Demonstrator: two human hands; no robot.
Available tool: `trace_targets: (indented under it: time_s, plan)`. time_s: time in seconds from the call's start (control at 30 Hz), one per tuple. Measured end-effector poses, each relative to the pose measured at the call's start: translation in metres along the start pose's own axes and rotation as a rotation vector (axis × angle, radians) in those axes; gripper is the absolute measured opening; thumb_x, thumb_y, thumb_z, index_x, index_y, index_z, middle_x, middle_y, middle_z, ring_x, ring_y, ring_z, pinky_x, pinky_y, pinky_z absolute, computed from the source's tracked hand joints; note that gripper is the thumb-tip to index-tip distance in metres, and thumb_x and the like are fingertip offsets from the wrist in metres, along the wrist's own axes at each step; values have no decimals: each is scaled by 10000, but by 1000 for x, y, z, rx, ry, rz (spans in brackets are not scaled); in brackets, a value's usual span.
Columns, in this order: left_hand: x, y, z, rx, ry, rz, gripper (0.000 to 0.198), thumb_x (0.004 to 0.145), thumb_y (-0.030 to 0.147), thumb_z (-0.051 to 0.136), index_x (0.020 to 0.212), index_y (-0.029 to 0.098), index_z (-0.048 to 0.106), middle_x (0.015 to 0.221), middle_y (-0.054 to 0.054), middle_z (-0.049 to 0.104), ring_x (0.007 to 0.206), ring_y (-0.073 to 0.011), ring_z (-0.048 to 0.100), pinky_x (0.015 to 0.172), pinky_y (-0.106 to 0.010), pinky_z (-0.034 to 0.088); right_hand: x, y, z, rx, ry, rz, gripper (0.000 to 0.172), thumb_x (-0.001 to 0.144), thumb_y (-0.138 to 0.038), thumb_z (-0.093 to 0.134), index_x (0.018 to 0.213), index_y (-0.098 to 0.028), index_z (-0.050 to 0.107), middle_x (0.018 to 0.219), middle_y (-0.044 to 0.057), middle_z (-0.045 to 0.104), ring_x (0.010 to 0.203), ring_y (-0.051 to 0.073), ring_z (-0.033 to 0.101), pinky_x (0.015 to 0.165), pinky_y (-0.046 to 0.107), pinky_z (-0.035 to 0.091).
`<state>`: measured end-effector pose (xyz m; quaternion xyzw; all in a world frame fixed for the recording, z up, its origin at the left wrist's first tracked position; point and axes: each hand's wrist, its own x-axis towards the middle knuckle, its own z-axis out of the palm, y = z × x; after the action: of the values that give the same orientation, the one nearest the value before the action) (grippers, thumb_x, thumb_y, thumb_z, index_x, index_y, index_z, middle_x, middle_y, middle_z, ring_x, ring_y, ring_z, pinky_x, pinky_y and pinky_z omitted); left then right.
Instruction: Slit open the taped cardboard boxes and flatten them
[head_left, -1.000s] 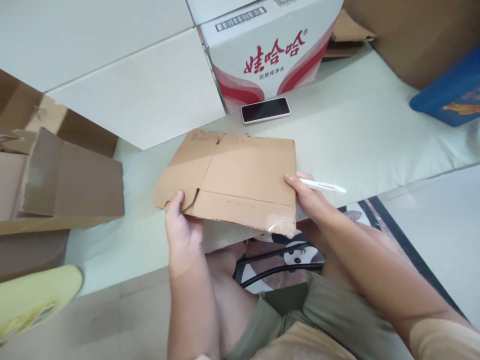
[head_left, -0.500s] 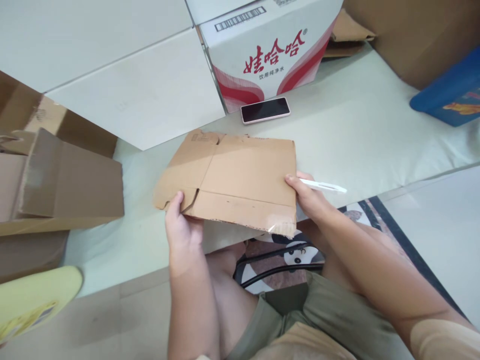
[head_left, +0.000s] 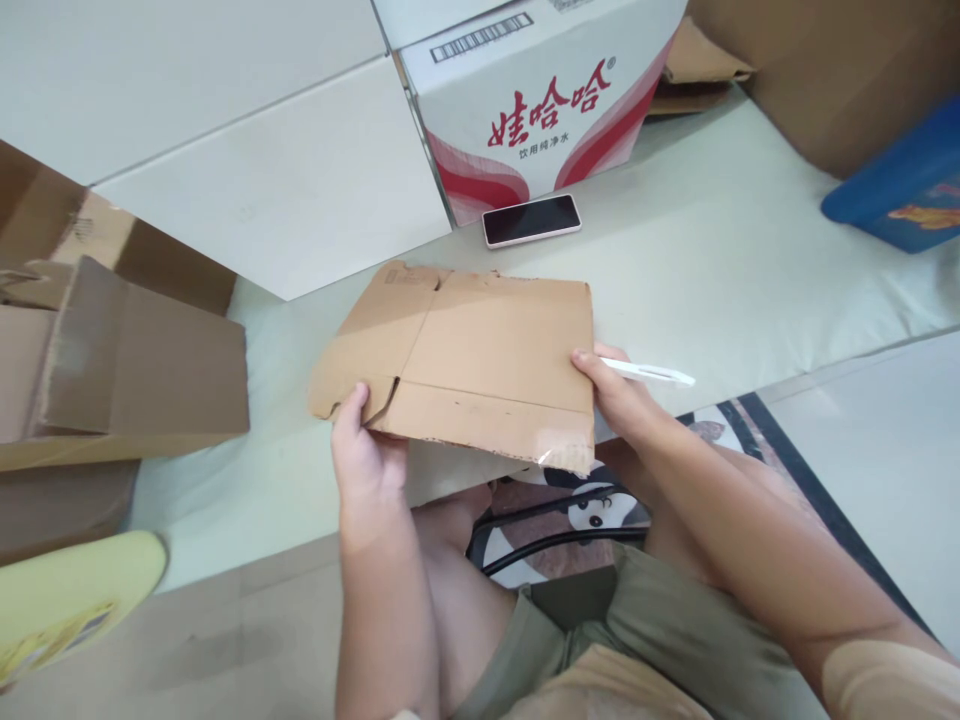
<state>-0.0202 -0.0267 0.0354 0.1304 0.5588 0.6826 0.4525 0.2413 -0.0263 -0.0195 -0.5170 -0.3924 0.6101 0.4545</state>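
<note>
A flattened brown piece of cardboard [head_left: 495,330] with crease lines and a torn lower edge is held up over my lap, tilted. My left hand [head_left: 367,440] grips its lower left corner, thumb on top and fingers hidden beneath. On the other side, my right hand [head_left: 619,390] pinches the right edge with the thumb on the face. Held in that same right hand is a slim white tool [head_left: 652,373], probably a utility knife, pointing right, away from the cardboard; its blade is not visible. A strip of clear tape shines at the cardboard's lower right corner.
Behind the cardboard, a phone [head_left: 532,220] lies on the pale cloth-covered surface [head_left: 720,250] before a white and red water carton [head_left: 547,120]. Open brown boxes [head_left: 165,350] stand left, a blue container [head_left: 900,190] right, and a yellow object [head_left: 82,590] lower left.
Almost nothing differs. The whole view has shifted very slightly, while both hands keep the same hold on the cardboard.
</note>
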Motion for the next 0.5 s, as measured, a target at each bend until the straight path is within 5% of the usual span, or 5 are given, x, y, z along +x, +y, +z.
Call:
trace_targets:
  time_s: [0.5]
  plan:
    - [0,2,-1,2,25,-14,231,793,205,676,1019,212,725,1173,-63,731,1279,-234,613,1109,-368,495,1,1,-1,21,-3,-3,348,837,-586,678,794,-241,669,752,18,629,702,192,556,710,353,485]
